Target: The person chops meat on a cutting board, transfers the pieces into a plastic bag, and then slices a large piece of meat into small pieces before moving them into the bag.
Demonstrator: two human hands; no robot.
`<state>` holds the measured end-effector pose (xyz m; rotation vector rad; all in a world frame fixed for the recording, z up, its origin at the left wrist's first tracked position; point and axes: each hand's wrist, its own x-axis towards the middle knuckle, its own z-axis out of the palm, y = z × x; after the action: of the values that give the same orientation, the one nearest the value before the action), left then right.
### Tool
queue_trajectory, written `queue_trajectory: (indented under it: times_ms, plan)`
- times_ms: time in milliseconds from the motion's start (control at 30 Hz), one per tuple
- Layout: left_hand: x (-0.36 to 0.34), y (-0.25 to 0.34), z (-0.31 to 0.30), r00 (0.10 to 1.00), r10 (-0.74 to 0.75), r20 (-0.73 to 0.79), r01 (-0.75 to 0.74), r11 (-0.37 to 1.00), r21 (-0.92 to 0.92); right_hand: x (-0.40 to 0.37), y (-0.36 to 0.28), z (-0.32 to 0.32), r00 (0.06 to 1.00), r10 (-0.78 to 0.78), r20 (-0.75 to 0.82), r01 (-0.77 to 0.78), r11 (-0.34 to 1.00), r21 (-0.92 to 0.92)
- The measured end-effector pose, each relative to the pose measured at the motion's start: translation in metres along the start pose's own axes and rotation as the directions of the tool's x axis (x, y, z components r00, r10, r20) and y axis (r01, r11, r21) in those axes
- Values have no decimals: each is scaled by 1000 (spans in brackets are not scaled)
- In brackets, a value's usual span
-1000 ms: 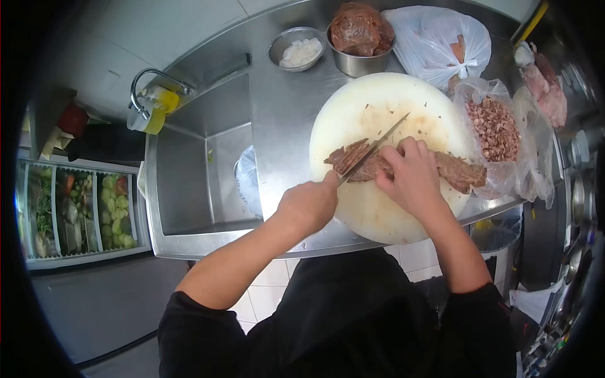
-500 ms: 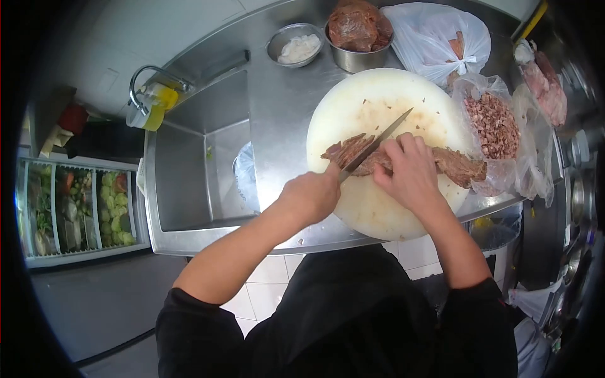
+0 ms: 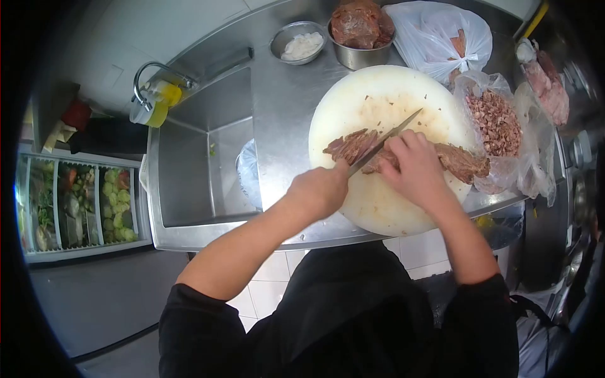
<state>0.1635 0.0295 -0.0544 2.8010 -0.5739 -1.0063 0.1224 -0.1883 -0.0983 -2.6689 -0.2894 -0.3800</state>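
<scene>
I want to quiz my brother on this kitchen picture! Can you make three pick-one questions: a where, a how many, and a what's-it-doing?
1. Where does the meat being sliced lie? A in the sink; B on the round white cutting board; C on the floor.
2. How many metal bowls stand behind the board? A two; B five; C none.
3. What is the left hand doing? A hanging empty; B gripping the knife; C turning the tap.
Answers: 1 B, the board shows all around it. 2 A, one holds white stuff, one meat. 3 B, its fingers close on the handle.
</scene>
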Motion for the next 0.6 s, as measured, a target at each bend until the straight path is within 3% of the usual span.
queue_trajectory:
  times_ms: [133, 333, 433, 467, 600]
  plan:
    - [-29, 5, -25, 999, -3, -44, 2, 1000, -18, -2, 1, -15, 997, 66, 41, -62, 994, -91]
    - [-89, 0, -35, 998, -26, 48, 22, 996, 89, -7, -4, -4, 997, 60, -44, -66, 987, -149]
    - [-108, 0, -41, 978, -132, 162, 113, 987, 118, -7, -4, 0, 995, 14, -104, -27, 991, -132]
    - [-103, -1, -34, 975, -120, 188, 102, 990, 98, -7, -1, 1, 994, 15, -105, -29, 991, -131]
    - [-29, 4, 7, 999, -9, 54, 7, 999, 34, -7, 1, 3, 996, 12, -86, -20, 995, -101]
